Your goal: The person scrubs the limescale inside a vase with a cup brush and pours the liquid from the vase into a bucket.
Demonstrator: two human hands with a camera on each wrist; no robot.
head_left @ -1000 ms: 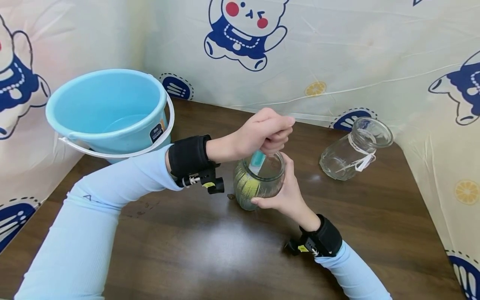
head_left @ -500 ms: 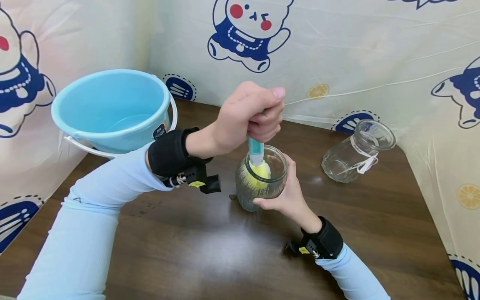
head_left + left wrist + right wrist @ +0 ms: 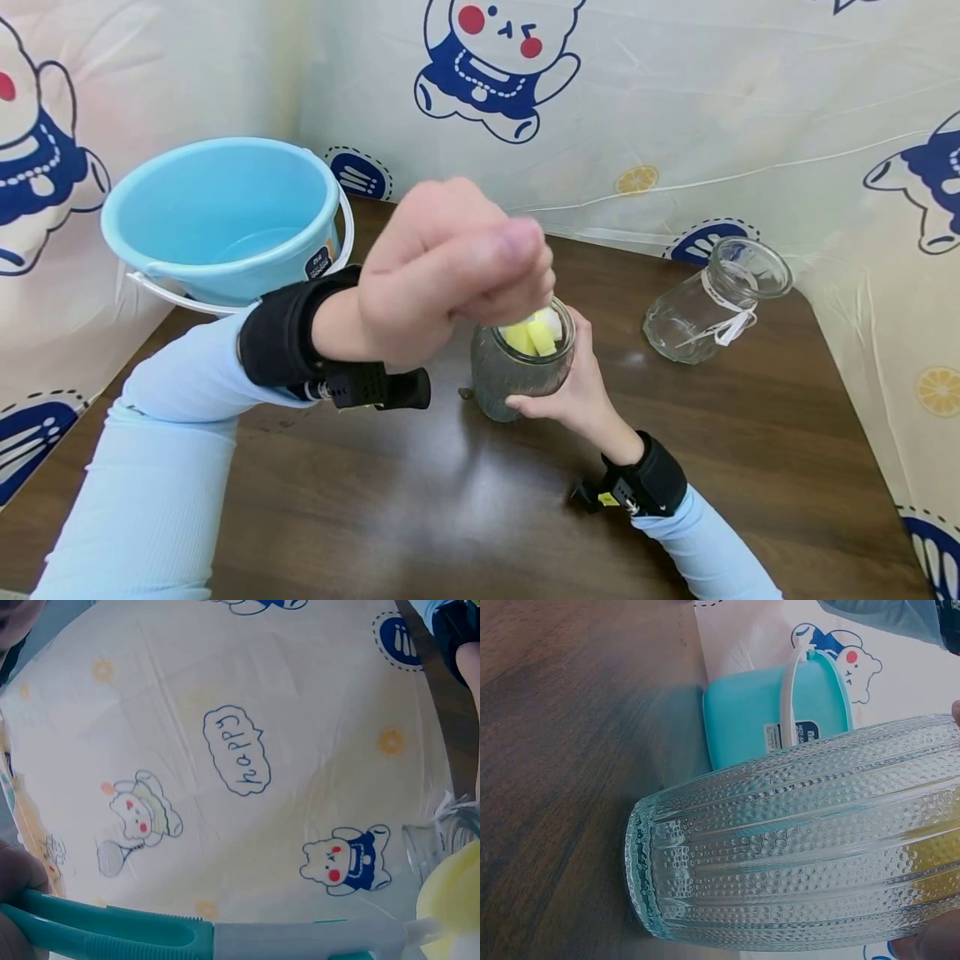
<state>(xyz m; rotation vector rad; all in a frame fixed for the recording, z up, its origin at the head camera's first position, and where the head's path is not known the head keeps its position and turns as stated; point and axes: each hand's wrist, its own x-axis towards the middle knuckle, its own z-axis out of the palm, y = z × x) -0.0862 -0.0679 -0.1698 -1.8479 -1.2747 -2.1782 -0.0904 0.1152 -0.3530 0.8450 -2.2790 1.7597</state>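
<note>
My left hand point(image 3: 453, 275), raised above a ribbed, dimpled glass jar point(image 3: 498, 383), grips the teal handle point(image 3: 142, 934) of a sponge bottle brush. Its yellow and white sponge head point(image 3: 538, 333) shows in the mouth of the jar; in the head view the fist hides the handle. The left wrist view shows the grey shaft point(image 3: 300, 941) running to the yellow sponge. My right hand point(image 3: 566, 383) holds the jar round its right side, thumb in front. In the right wrist view the glass jar point(image 3: 780, 847) has its base close to the table; contact is unclear.
A light blue bucket point(image 3: 225, 279) with a white handle stands at the back left. To the right stands another glass jar point(image 3: 686, 321) with a white ribbon bow. A patterned sheet point(image 3: 675, 100) borders the brown table point(image 3: 465, 517). A small dark spot lies by the held jar.
My left hand has risen and come leftward, nearer the head camera, drawing the brush up. The sponge has moved from inside the jar's body to its mouth. My right hand keeps its hold.
</note>
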